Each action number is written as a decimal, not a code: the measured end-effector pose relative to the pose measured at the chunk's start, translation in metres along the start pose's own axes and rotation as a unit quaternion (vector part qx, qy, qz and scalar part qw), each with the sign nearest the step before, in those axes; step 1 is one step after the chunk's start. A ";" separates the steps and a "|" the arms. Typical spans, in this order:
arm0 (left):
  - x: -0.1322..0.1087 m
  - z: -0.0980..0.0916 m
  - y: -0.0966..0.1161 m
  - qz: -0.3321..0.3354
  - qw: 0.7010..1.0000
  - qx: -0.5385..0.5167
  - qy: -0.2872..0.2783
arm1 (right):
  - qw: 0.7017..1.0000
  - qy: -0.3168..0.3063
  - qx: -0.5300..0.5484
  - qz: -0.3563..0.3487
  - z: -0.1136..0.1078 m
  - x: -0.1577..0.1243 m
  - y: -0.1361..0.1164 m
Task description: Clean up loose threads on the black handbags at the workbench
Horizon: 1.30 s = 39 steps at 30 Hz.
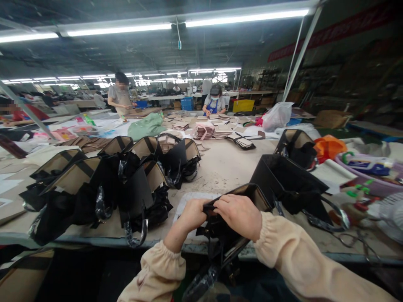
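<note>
1. Nearest, at the worktop's (220, 167) front edge, the left hand (195, 214) and right hand (241, 216) bend inward from cream sleeves. The fingers of both are closed on the top rim of a black paper carrier bag (220, 237), which is half-shaped by the look of it.
2. Beside it on the left, a cluster of opened black tan-lined bags (126, 180) looks finished.
3. Farther off lie stacks of flat card pieces (220, 132), seemingly unformed.

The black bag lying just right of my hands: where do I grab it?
Probably by its wrapped handle loop, coming in from the near right. The loop lies free on the near side, while the black bag itself is wide and boxy.
</note>
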<state>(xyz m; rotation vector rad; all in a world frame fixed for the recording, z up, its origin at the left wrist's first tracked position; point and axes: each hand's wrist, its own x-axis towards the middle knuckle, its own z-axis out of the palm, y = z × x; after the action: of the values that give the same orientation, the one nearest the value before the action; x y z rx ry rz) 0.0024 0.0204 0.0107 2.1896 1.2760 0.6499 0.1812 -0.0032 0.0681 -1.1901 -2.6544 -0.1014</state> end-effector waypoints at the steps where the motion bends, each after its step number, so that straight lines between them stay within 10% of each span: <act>1: 0.000 0.001 0.000 0.001 1.000 -0.002 -0.002 | 1.000 -0.002 0.001 0.008 0.001 0.000 0.000; 13: -0.018 -0.023 0.000 0.052 0.984 -0.165 -0.039 | 0.996 -0.017 0.036 0.080 0.000 0.003 0.003; 30: -0.010 0.012 0.013 -0.008 0.983 -0.075 0.165 | 0.992 0.024 -0.003 0.124 -0.004 -0.001 0.000; 39: -0.008 0.011 0.009 -0.015 0.992 0.023 0.120 | 0.984 0.076 0.155 -0.031 -0.004 0.008 -0.040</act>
<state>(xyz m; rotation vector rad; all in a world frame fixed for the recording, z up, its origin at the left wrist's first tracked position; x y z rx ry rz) 0.0121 0.0074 0.0073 2.1747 1.4530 0.9012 0.1470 -0.0247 0.0752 -0.9587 -2.4608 0.1969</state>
